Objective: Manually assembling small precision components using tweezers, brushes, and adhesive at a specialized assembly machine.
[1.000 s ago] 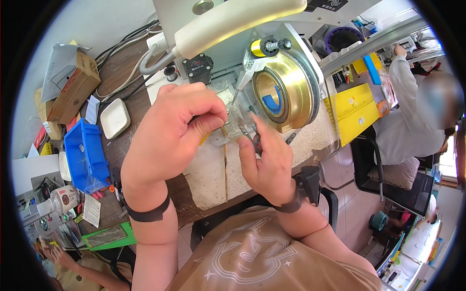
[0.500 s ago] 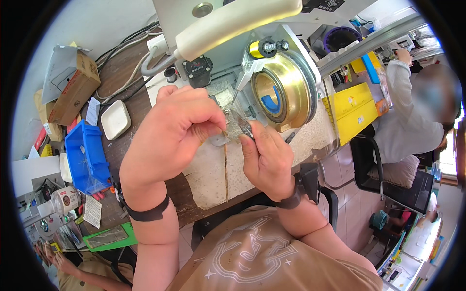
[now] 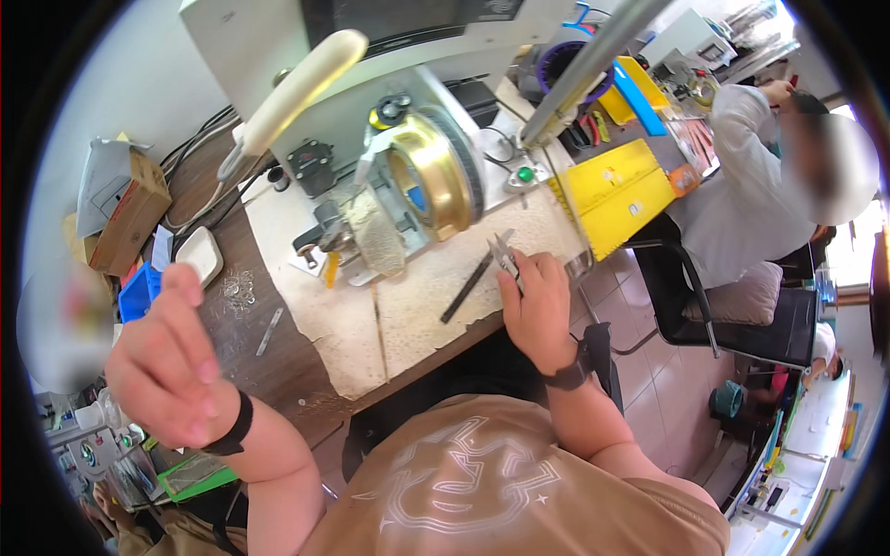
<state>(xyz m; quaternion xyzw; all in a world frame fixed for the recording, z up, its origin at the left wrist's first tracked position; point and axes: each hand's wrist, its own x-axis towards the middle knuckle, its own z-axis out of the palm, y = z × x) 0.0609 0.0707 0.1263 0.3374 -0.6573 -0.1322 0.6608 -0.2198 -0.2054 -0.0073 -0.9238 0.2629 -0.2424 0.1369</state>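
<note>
My right hand (image 3: 540,301) is closed round a small pair of pliers (image 3: 506,256), whose parted jaws point up and away from me. Below the pliers, a thin black strip (image 3: 468,289) lies slantwise on the pale, stained work mat (image 3: 348,334). My left hand (image 3: 165,361) is raised at the far left, with its fingers curled. Anything between those fingertips is too small or hidden to make out. Behind the left hand, a blue bin (image 3: 139,292) is mostly covered. A machine with a gold-coloured wheel (image 3: 454,208) stands at the mat's back edge.
A white dish (image 3: 201,252) and scattered clear bits (image 3: 238,289) lie on the brown table. A lamp (image 3: 306,88) overhangs the machine. To the right are a yellow board (image 3: 616,199), a metal post (image 3: 593,69) and a seated co-worker (image 3: 732,195).
My left hand has left the machine and swung far left toward the blue bin. My right hand has drawn back from the machine with the pliers. The view has turned.
</note>
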